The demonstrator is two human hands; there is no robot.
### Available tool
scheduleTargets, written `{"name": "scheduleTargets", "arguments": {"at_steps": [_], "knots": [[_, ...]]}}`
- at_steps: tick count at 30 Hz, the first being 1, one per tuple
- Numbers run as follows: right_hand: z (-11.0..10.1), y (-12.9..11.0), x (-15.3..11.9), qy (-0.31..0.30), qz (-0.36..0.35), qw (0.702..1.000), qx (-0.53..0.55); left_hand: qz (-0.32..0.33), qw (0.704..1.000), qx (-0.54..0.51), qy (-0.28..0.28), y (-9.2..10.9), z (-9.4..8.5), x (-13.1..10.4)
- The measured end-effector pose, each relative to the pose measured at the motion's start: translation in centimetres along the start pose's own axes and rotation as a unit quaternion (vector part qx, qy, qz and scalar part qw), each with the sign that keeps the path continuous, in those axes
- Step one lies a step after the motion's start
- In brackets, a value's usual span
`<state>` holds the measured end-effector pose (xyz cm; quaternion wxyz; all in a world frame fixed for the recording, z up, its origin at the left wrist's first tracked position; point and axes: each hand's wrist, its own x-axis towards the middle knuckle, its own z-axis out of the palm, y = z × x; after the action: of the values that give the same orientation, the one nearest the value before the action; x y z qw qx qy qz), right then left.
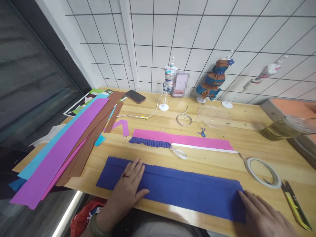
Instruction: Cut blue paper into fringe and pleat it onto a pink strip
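A long strip of dark blue crepe paper [182,187] lies flat along the table's front edge. My left hand [129,184] rests on its left part, fingers stretched out and thumb apart. At the strip's right end, my right hand [261,210] lies with extended fingers, the fingertips touching the corner. Just beyond is a pink paper strip [197,139], with a gathered blue ruffle [150,142] along the left of its near edge. White double-sided tape [204,148] runs along the rest of that edge, and a loose curl of backing [179,153] hangs off it. Neither hand grips anything.
A tape roll [263,172] and a yellow-and-black cutter [296,205] lie at right. Purple [66,149], light blue and brown strips overhang the left edge. Small dress-form stands [164,107] and a phone [135,96] sit at the back. A glass cup [281,128] stands right.
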<state>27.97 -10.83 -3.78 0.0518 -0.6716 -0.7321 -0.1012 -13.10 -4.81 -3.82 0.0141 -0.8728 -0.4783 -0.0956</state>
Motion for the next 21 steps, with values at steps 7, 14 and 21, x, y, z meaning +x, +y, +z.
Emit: {"name": "scheduleTargets", "arguments": {"at_steps": [7,14,21], "knots": [[1.0,1.7,1.8,-0.01,0.074,0.987,0.143,0.083,0.993,-0.063,-0.054,3.8,-0.2,3.3],[1.8,1.5,3.0,-0.008,0.228,0.941,0.248,0.123,0.986,-0.079,-0.084,5.2,-0.6,4.9],[1.6,1.5,3.6,-0.012,0.273,0.922,0.275,0.149,0.982,-0.082,-0.08,6.1,-0.7,6.1]]}}
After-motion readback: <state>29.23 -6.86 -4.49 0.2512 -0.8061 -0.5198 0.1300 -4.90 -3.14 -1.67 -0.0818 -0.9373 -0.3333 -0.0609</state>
